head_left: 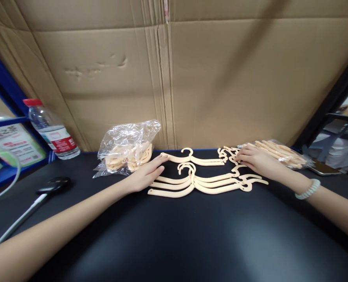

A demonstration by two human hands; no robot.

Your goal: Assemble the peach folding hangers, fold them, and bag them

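Several cream plastic folding hangers [174, 193] lie in overlapping rows on the black table, hooks pointing away from me. My left hand [144, 174] rests palm down at their left, fingers stretched out and thumb apart. Its fingertips touch the left end of the farthest hanger [204, 161]. Over on the right, my right hand [254, 158] is bent down over a group of small curved cream pieces [224, 153], its fingers closed at one of them; the fingertips are partly hidden. More curved pieces [246, 186] lie across the right ends of the nearer hangers.
A clear bag [127, 135] of cream parts stands left of the hangers. Another bag of long pieces [282, 152] lies behind my right hand, beside a phone [323, 168]. A water bottle [58, 135] and a black device with a white cable [53, 185] are left. Cardboard [220, 78] walls the back.
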